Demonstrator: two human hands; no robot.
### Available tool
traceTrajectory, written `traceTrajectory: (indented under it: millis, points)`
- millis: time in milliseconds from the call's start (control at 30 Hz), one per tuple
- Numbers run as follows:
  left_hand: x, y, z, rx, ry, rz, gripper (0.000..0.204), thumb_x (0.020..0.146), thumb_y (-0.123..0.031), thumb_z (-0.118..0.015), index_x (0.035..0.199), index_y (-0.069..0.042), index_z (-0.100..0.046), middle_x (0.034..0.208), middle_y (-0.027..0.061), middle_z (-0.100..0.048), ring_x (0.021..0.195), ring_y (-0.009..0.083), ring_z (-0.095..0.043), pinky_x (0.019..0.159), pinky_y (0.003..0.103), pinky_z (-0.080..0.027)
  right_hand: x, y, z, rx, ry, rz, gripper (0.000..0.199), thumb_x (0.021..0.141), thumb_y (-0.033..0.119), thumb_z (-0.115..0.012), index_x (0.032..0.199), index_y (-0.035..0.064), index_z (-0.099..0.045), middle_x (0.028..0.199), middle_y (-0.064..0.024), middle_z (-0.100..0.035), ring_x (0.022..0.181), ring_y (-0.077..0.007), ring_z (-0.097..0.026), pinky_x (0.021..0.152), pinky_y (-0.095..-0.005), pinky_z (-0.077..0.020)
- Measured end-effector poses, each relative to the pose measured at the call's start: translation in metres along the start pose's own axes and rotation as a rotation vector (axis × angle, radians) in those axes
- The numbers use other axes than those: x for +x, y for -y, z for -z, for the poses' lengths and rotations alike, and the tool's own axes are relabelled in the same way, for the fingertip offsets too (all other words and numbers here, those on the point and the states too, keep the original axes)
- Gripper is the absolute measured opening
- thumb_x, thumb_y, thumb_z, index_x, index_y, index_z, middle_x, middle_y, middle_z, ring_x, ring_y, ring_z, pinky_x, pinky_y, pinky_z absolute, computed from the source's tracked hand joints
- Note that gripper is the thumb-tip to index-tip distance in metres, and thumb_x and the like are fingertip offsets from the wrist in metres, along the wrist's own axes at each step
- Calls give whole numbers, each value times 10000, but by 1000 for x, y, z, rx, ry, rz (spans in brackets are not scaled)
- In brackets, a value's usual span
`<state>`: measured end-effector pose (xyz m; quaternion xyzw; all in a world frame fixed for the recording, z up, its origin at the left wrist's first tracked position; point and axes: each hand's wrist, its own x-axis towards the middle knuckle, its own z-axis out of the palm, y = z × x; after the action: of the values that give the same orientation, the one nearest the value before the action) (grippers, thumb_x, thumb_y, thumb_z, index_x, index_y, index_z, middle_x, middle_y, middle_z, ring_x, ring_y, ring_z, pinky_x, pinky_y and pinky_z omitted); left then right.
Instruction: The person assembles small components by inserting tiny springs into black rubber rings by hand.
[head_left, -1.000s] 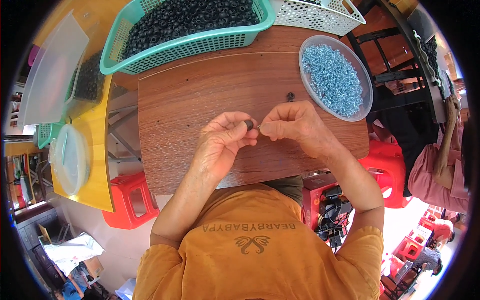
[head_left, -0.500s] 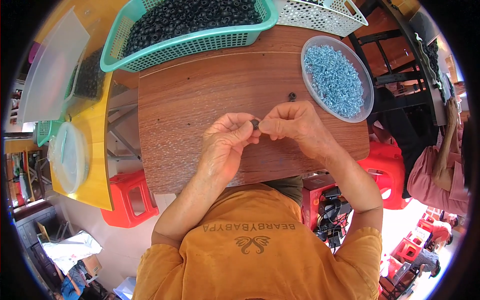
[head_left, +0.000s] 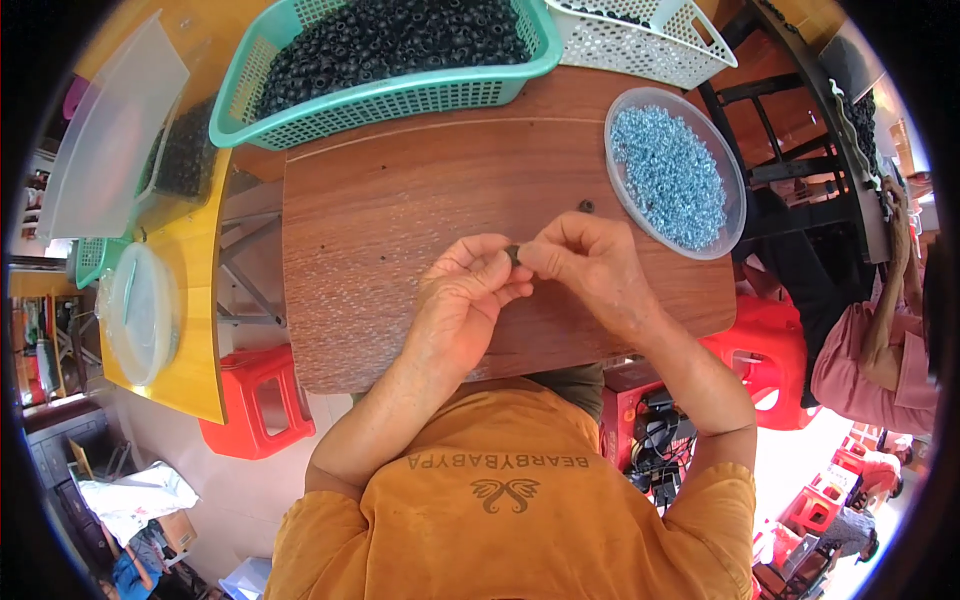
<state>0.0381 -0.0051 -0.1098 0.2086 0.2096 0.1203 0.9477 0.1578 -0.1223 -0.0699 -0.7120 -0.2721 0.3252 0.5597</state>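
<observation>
A small dark rounded piece (head_left: 513, 254), too small to name more exactly, is pinched between the fingertips of both my hands over the brown wooden table (head_left: 400, 215). My left hand (head_left: 462, 295) grips it with thumb and forefinger, the other fingers curled below. From the other side, my right hand (head_left: 592, 268) closes its thumb and forefinger on the same piece and hides part of it. Just beyond my right hand lies a loose black ring-like piece (head_left: 586, 206). A round clear tub (head_left: 738, 212) at the far right holds many small pale-blue shiny pieces (head_left: 668, 175).
Along the table's far edge stand a teal basket (head_left: 545, 58) full of black ring-like pieces and a white perforated basket (head_left: 625, 55). Red stools (head_left: 255, 400) flank the table. A yellow table (head_left: 195, 300) at left carries a lidded tub (head_left: 145, 310). Another person's arm (head_left: 885, 310) shows at right.
The view has shifted slightly, so the table and baskets sit a little lower. Both hands keep their pinch on the dark piece, which appears slightly turned.
</observation>
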Motion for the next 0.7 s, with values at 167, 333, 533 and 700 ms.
traceTrajectory:
  millis: [167, 333, 533, 700]
  points:
    - [-2, -11, -3, 81, 12, -49, 154, 883, -29, -606, 1033, 2, -598, 918, 108, -655, 812, 202, -633, 772, 330, -519, 6, 15, -6, -66, 3, 33, 224, 784, 176, -710, 759, -37, -646, 659, -47, -622, 628, -77, -532, 556, -250, -429]
    - [-4, -28, -1, 119, 27, -79, 160, 876, -19, -609, 1035, 0, -606, 924, 105, -655, 809, 195, -633, 774, 328, -520, 15, 32, -11, -144, 34, -18, 236, 769, 183, -719, 759, -43, -652, 649, -61, -623, 636, -84, -544, 565, -262, -439]
    - [9, -44, 14, 15, 46, -62, 151, 875, -15, -607, 1026, -5, -608, 942, 106, -655, 820, 187, -626, 774, 335, -514, 50, 63, -20, -186, 20, 120, 163, 804, 120, -678, 811, -40, -650, 691, -65, -636, 664, -88, -551, 594, -259, -449]
    - [22, -50, 27, -29, 75, -50, 148, 875, -11, -605, 1023, -6, -602, 959, 115, -654, 826, 183, -622, 772, 337, -509, 138, 94, -31, -410, -68, 444, 104, 779, 49, -652, 850, -26, -652, 724, -75, -648, 688, -111, -583, 626, -266, -467]
